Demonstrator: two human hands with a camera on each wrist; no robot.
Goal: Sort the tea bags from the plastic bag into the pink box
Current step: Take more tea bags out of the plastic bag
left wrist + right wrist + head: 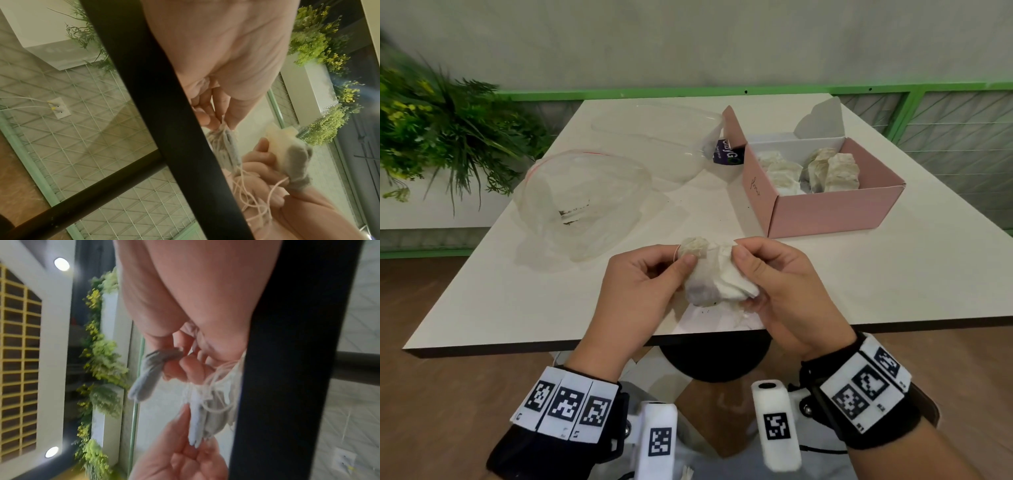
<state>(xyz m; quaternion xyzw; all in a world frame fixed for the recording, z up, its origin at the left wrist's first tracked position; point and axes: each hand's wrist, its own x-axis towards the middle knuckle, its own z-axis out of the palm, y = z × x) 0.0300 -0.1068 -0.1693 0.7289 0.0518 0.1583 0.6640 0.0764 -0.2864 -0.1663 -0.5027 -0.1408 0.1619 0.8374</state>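
Note:
Above the table's front edge both hands hold a clump of white tea bags [709, 277] with tangled strings [252, 194]. My left hand [683, 257] pinches one tea bag [224, 142] by its top between thumb and fingers. Beside it, my right hand [739, 250] pinches another tea bag [152, 374] at its upper edge, the lower fingers curled under the clump. The pink box [825, 212] stands open at the right, with several tea bags [828, 171] inside. The clear plastic bag [585, 198] lies open at the left with only dark crumbs in it.
A second clear bag [661, 137] lies behind the first, a purple label [726, 156] at its right end. A leafy plant [441, 130] stands left of the white table [859, 291]. Green railing runs behind. The box's lid flap [822, 120] stands up at the back.

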